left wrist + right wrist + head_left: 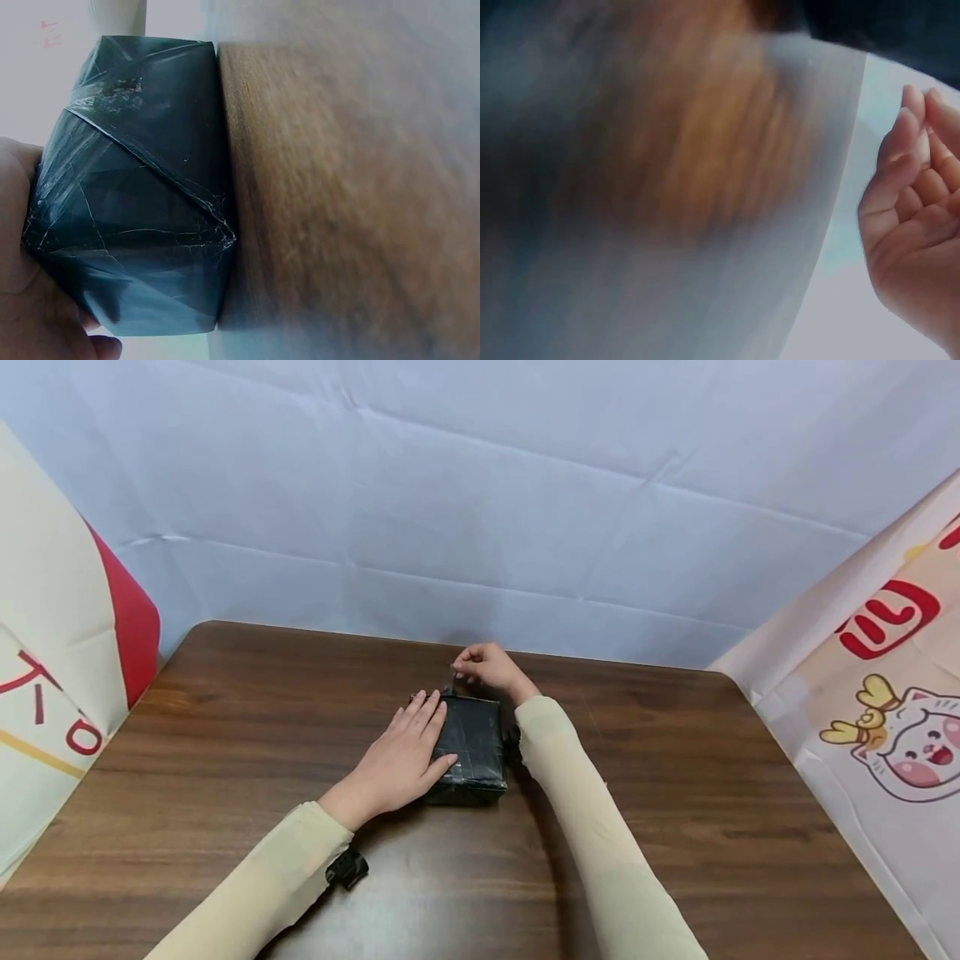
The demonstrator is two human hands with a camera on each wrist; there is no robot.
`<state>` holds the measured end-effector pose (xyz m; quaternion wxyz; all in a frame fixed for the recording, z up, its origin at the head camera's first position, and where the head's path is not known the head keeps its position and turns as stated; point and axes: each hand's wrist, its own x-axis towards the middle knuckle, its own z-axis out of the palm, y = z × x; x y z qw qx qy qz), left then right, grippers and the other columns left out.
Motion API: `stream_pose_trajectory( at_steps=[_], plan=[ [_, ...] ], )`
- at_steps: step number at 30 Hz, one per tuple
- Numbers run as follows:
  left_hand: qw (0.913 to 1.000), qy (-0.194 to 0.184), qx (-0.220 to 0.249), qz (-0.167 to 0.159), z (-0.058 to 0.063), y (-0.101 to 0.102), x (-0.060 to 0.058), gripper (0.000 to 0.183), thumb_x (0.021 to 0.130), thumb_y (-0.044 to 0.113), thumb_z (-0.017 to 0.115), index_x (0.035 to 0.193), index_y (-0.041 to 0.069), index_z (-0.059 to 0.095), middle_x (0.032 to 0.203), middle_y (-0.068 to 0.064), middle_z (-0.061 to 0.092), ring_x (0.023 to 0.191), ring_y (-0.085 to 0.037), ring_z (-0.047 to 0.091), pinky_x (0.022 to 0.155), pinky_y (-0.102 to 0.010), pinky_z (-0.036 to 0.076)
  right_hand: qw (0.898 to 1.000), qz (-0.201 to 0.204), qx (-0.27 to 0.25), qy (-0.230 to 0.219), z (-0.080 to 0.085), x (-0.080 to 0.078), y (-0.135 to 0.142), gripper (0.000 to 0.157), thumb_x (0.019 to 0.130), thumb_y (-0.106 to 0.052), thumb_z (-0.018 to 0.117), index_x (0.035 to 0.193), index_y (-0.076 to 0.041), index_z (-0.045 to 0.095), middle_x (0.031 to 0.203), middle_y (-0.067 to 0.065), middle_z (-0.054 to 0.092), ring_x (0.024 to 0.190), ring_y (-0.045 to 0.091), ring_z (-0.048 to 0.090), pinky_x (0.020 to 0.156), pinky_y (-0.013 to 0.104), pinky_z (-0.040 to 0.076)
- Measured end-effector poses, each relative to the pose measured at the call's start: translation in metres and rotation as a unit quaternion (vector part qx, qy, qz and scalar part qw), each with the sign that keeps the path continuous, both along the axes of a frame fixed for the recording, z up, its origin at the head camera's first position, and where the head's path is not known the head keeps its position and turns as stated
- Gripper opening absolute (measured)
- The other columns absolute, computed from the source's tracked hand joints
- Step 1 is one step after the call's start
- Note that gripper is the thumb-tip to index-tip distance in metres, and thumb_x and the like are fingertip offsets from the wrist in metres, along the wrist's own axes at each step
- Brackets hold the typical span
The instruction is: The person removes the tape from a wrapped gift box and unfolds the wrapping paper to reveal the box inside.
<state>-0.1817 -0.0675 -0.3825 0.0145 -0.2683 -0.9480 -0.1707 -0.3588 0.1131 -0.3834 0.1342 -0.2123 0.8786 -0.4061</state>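
Head view shows our black package (pixel 474 743) on the worktop (pixel 645 727), left hand (pixel 400 758) resting across it, grip flat and clasping nothing; just beyond the package, our right hand (pixel 491 668) has its grip pinched on a thin dark strip (pixel 452 683).

On cloths (pixel 56 552) left of the left hand (pixel 401 756) and right of the right hand (pixel 492 670), we see illegible red characters (pixel 890 612).
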Motion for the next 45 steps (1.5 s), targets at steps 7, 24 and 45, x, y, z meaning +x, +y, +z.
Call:
stream_pose_trajectory(
  at_steps=[7, 24, 45],
  plan=[
    [1.0000, 0.001, 0.007, 0.000, -0.001, 0.001, 0.002, 0.069, 0.101, 0.044, 0.037, 0.150, -0.001, 0.017, 0.156, -0.018, 0.010, 0.143, -0.031, 0.004, 0.113, -0.048, 0.014, 1.000, -0.021, 0.018, -0.002, -0.006, -0.003, 0.004, 0.019, 0.095, -0.016, 0.059, 0.095, 0.000, 0.070, 0.087, 0.010, 0.065, 0.069, 0.019, 0.058, 0.062, 0.029, 0.048],
    [1.0000, 0.003, 0.004, -0.001, -0.002, 0.000, 0.001, 0.069, 0.101, 0.044, 0.037, 0.150, -0.001, 0.016, 0.156, -0.017, 0.009, 0.143, -0.032, 0.005, 0.113, -0.048, 0.014, 0.991, -0.110, -0.015, -0.076, -0.009, 0.000, 0.002, 0.026, 0.089, -0.027, 0.067, 0.094, -0.002, 0.072, 0.081, 0.007, 0.065, 0.062, 0.017, 0.057, 0.051, 0.027, 0.042],
    [0.9998, 0.006, 0.020, 0.007, -0.003, -0.001, 0.002, 0.064, 0.103, 0.037, 0.035, 0.149, -0.002, 0.016, 0.156, -0.017, 0.008, 0.143, -0.031, 0.003, 0.112, -0.050, 0.014, 0.988, -0.077, -0.128, 0.030, 0.033, 0.066, 0.021, 0.020, 0.095, -0.017, 0.060, 0.094, 0.000, 0.068, 0.085, 0.019, 0.063, 0.082, 0.048, 0.053, 0.070, 0.050, 0.047]
  ],
)
